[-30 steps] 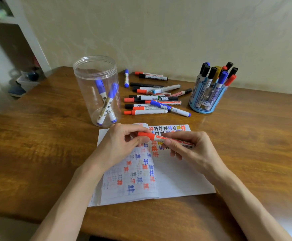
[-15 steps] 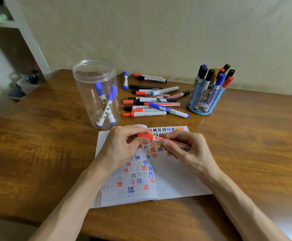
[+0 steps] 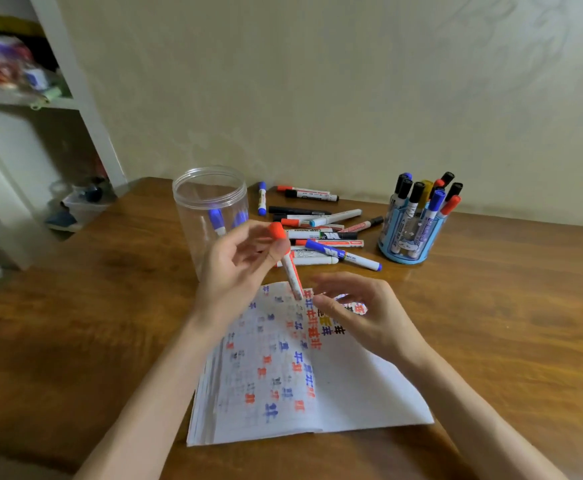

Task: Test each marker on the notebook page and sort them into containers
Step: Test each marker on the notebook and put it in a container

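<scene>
We pinch the capped red marker in our left hand, cap up, its long axis steep, beside the clear jar; our right hand hovers open.

Dim warm indoor light; hands motion-blurred; shelf at left edge smeared; wide-angle bowing.

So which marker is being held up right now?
Find the open notebook with coloured scribbles on the wooden table. Just above its top edge, the left hand pinches a white marker with a red cap. It alone is lifted and nearly upright, cap up; the other loose markers lie flat.
</scene>
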The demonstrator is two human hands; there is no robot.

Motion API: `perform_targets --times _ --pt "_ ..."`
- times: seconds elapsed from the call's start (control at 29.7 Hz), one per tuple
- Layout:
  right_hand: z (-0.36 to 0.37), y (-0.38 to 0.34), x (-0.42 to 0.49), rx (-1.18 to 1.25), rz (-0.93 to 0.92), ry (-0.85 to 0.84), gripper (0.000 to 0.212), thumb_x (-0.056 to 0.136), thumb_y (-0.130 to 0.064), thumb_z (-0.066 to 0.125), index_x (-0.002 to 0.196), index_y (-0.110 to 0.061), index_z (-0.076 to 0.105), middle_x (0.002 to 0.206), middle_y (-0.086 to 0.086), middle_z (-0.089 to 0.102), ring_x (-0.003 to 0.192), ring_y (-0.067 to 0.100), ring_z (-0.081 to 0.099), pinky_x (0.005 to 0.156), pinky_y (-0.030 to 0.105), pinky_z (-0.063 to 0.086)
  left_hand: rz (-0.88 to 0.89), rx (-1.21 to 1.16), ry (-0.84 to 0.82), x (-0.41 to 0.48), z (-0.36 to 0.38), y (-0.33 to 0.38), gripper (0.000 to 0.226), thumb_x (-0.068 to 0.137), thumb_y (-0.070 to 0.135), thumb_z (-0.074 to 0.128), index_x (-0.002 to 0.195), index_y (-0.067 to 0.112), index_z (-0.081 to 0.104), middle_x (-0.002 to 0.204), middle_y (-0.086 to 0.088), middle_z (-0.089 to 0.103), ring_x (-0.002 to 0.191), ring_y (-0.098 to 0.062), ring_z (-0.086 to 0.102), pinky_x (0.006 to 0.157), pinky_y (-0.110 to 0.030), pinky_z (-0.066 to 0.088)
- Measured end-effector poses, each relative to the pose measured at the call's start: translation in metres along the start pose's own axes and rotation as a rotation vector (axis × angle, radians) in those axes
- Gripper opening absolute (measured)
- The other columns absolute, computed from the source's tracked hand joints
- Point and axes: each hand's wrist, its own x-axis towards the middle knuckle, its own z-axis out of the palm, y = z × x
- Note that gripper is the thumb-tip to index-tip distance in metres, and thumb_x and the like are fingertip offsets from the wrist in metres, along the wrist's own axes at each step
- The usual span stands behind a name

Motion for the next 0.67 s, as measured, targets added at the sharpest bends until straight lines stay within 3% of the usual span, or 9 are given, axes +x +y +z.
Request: perform_targets --times 0.13,0.3,0.4,0.57,0.67 --pt "-0.002 0.0 0.015 -0.024 -0.017 0.104 0.025 0.096 -0.032 0.074 0.119 -0.023 0.078 0.106 -0.016 0.078 0.096 0.002 0.073 0.086 0.032 0.063 0.187 0.006 0.119 0.026 -0.017 0.04 0.023 0.097 0.009 0.068 0.12 0.006 0.065 0.109 -0.003 0.074 0.102 -0.009 0.072 0.088 -0.02 0.055" --pt "0.007 -0.002 0.021 0.059 -0.014 0.199 0.018 0.099 -0.026 0.072 0.115 -0.023 0.08 0.11 -0.014 0.078 0.098 0.002 0.073 0.088 0.029 0.063 0.454 0.047 0.304 0.066 -0.05 0.072 0.029 0.101 0.01 0.064 0.127 0.011 0.05 0.122 -0.015 0.068 0.105 -0.025 0.074 0.087 -0.027 0.057" --pt "0.011 0.001 0.026 0.057 0.005 0.206 0.017 0.098 -0.024 0.073 0.114 -0.023 0.08 0.109 -0.013 0.078 0.098 0.003 0.073 0.088 0.032 0.063 0.465 0.086 0.371 0.082 -0.066 0.072 0.024 0.102 0.014 0.063 0.124 0.01 0.052 0.116 -0.022 0.07 0.1 -0.024 0.075 0.084 -0.025 0.055" --pt "0.015 0.007 0.033 0.026 0.028 0.204 0.016 0.095 -0.023 0.075 0.11 -0.027 0.079 0.105 -0.016 0.078 0.096 0.003 0.072 0.087 0.034 0.064 0.337 0.345 0.323 0.084 -0.083 0.035 0.026 0.098 0.012 0.068 0.123 0.012 0.062 0.119 -0.003 0.07 0.107 -0.018 0.072 0.092 -0.035 0.06" --pt "0.017 0.01 0.033 0.019 0.032 0.196 0.016 0.095 -0.021 0.077 0.109 -0.028 0.079 0.106 -0.015 0.077 0.096 0.003 0.072 0.087 0.033 0.064 0.287 0.491 0.282 0.074 -0.085 0.016 0.027 0.097 0.012 0.068 0.123 0.015 0.064 0.119 0.004 0.07 0.114 -0.007 0.066 0.098 -0.028 0.056"
